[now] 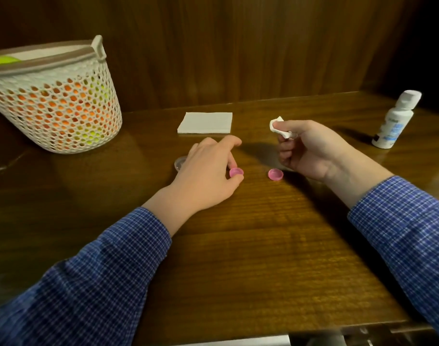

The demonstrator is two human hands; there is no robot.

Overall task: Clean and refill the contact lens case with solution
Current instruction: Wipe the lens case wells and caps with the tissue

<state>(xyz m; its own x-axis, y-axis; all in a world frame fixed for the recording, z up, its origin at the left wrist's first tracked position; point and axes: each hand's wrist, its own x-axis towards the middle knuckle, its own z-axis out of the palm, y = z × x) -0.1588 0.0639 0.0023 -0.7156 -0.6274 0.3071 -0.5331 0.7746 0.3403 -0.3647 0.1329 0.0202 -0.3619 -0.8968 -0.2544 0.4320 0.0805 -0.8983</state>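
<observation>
My left hand (pixel 208 171) lies over the table's middle and pinches a pink cap (pixel 236 172) between thumb and finger. Under that hand's far side a clear lens case (pixel 180 163) shows only its left rim; the rest is hidden. A second pink cap (pixel 275 175) lies open side up on the wood, just below my right hand (pixel 310 151). That hand is raised a little and grips a crumpled white tissue (pixel 279 127) at its fingertips. The white solution bottle (pixel 394 121) stands capped at the far right.
A folded white napkin (pixel 205 123) lies behind my hands. A white mesh basket (pixel 56 101) with orange and green things inside stands at the far left. A wooden wall closes the back of the table (pixel 250 245), whose front edge runs near the bottom.
</observation>
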